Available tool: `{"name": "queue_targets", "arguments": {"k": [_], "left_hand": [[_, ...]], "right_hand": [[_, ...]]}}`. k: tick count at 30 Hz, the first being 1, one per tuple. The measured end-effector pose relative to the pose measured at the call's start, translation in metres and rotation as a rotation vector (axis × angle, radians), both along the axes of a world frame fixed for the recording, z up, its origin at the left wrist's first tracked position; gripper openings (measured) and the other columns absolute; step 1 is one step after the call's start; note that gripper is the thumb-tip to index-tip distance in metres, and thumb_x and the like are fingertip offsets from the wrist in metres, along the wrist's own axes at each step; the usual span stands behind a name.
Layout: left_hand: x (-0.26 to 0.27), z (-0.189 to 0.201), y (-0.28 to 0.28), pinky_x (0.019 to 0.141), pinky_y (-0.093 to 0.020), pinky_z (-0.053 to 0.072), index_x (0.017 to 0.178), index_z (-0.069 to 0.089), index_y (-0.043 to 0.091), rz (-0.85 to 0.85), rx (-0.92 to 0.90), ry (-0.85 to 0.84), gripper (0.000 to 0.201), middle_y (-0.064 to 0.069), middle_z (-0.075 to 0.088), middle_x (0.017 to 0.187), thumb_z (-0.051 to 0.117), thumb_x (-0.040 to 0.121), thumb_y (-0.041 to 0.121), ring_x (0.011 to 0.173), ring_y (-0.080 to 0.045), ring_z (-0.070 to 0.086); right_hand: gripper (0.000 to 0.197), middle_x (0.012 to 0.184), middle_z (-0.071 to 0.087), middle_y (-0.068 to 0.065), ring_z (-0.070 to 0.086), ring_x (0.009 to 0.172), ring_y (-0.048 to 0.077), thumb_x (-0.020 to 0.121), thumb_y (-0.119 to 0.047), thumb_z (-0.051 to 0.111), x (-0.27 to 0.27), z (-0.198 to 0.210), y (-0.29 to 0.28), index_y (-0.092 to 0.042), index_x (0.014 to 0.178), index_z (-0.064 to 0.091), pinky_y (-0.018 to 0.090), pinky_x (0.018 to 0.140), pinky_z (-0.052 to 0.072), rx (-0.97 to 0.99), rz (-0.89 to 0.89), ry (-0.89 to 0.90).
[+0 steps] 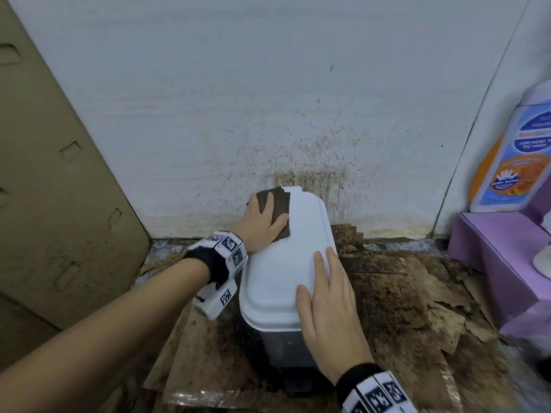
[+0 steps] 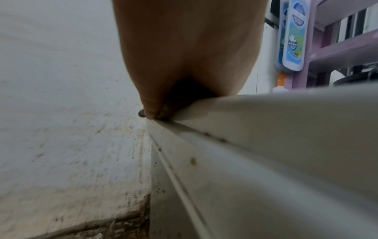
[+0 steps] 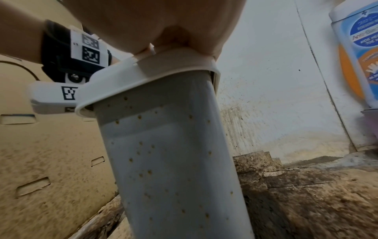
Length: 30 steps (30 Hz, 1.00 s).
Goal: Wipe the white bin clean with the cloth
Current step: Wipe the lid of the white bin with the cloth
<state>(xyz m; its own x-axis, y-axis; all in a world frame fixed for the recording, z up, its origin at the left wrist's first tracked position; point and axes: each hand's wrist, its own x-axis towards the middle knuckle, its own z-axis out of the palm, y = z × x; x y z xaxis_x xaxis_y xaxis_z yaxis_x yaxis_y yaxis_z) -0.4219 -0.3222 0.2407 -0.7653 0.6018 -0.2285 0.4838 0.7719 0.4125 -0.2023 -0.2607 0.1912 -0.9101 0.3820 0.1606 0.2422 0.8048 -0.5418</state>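
L hand (image 1: 260, 227) flat, pressing brown cloth (image 1: 275, 208) on white bin (image 1: 283, 263) lid; R hand (image 1: 328, 305) flat, steadying lid

Pretty grimy spot: the white wall (image 1: 238, 99) is speckled brown low down, a cardboard sheet (image 1: 59, 189) leans at left, and a soap bottle (image 1: 512, 153) stands on a purple shelf (image 1: 501, 248).

White bin (image 1: 280, 263): upright on the stained floor, against the spattered wall, lid closed. Lid top looks clean; grey-white body dotted with small brown specks. Cloth (image 1: 275, 213): dark brown, folded flat on the lid's far left corner, overhanging its edge.
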Motion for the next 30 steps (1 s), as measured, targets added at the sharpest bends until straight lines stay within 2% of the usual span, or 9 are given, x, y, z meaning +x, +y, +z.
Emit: {"name": "queue_targets", "arguments": {"k": [9, 12, 16, 19, 20, 22, 24, 27, 30], "left_hand": [[-0.039, -0.001, 0.018, 0.127, -0.055, 0.011, 0.165, -0.002, 0.02, -0.012, -0.008, 0.03, 0.078, -0.015, -0.009, 0.172, 0.028, 0.105, 0.06, 0.159, -0.036, -0.004], [-0.045, 0.0, 0.022, 0.126, -0.056, 0.011, 0.165, -0.001, 0.023, -0.03, -0.049, 0.042, 0.092, -0.014, -0.011, 0.172, 0.013, 0.094, 0.081, 0.159, -0.035, -0.007], [-0.046, -0.005, 0.023, 0.127, -0.055, 0.004, 0.165, 0.001, 0.019, -0.071, -0.074, 0.102, 0.089, -0.014, -0.01, 0.172, 0.011, 0.097, 0.076, 0.158, -0.035, -0.011], [-0.038, -0.006, 0.025, 0.128, -0.048, -0.001, 0.165, 0.006, 0.013, -0.09, -0.022, 0.198, 0.07, -0.016, -0.001, 0.172, 0.025, 0.109, 0.051, 0.159, -0.035, -0.004], [-0.038, -0.009, 0.027, 0.128, -0.047, -0.002, 0.165, 0.006, 0.013, -0.102, -0.029, 0.22, 0.072, -0.015, 0.0, 0.172, 0.025, 0.109, 0.053, 0.159, -0.035, -0.003], [-0.04, -0.016, 0.027, 0.128, -0.051, 0.0, 0.165, 0.004, 0.015, -0.119, -0.083, 0.226, 0.09, -0.014, -0.001, 0.173, 0.009, 0.094, 0.071, 0.159, -0.034, -0.006], [-0.038, -0.018, 0.028, 0.127, -0.054, 0.001, 0.165, -0.001, 0.019, -0.128, -0.129, 0.231, 0.103, -0.01, -0.005, 0.173, -0.004, 0.08, 0.077, 0.158, -0.034, -0.012], [-0.014, -0.013, 0.026, 0.127, -0.052, -0.001, 0.164, -0.002, 0.019, -0.121, -0.129, 0.22, 0.072, -0.011, -0.012, 0.172, 0.016, 0.106, 0.057, 0.158, -0.036, -0.013], [0.014, -0.008, 0.017, 0.127, -0.05, -0.004, 0.164, -0.006, 0.018, -0.142, -0.115, 0.225, 0.067, -0.012, -0.014, 0.172, 0.02, 0.11, 0.049, 0.158, -0.035, -0.014]], "right_hand": [[0.076, 0.166, -0.018, -0.008, -0.013, 0.152, 0.009, 0.094, -0.059, -0.003, 0.002, -0.002, 0.001, -0.022, 0.161, -0.003, 0.024, 0.122, 0.002, 0.009, 0.002, -0.004], [0.075, 0.167, -0.014, -0.005, -0.008, 0.154, 0.012, 0.096, -0.058, 0.0, 0.002, -0.002, 0.0, -0.021, 0.161, 0.0, 0.029, 0.124, 0.008, -0.004, 0.0, 0.018], [0.073, 0.168, -0.009, -0.004, -0.005, 0.154, 0.013, 0.098, -0.056, 0.003, 0.001, -0.005, 0.001, -0.019, 0.161, 0.004, 0.03, 0.125, 0.01, -0.007, -0.005, 0.045], [0.072, 0.168, -0.008, -0.003, -0.004, 0.154, 0.013, 0.099, -0.055, 0.005, 0.002, -0.007, 0.001, -0.019, 0.161, 0.005, 0.027, 0.122, 0.007, 0.0, -0.001, 0.057], [0.072, 0.168, -0.008, -0.003, -0.004, 0.154, 0.013, 0.099, -0.055, 0.006, 0.001, -0.007, 0.001, -0.019, 0.161, 0.006, 0.026, 0.121, 0.006, 0.004, 0.0, 0.061], [0.071, 0.168, -0.006, -0.002, -0.002, 0.154, 0.014, 0.099, -0.054, 0.007, 0.001, -0.008, 0.001, -0.017, 0.161, 0.007, 0.026, 0.121, 0.007, 0.012, 0.001, 0.064], [0.07, 0.169, -0.004, 0.001, 0.0, 0.155, 0.016, 0.101, -0.052, 0.009, 0.001, -0.009, 0.002, -0.016, 0.161, 0.009, 0.029, 0.123, 0.011, 0.025, 0.001, 0.075], [0.069, 0.169, -0.002, 0.004, 0.001, 0.155, 0.017, 0.101, -0.05, 0.01, 0.001, -0.01, 0.001, -0.014, 0.161, 0.01, 0.033, 0.125, 0.015, 0.027, -0.006, 0.086], [0.07, 0.169, 0.0, 0.005, 0.004, 0.155, 0.018, 0.101, -0.05, 0.01, 0.001, -0.009, 0.0, -0.013, 0.16, 0.011, 0.034, 0.125, 0.016, 0.022, -0.009, 0.099]]}}
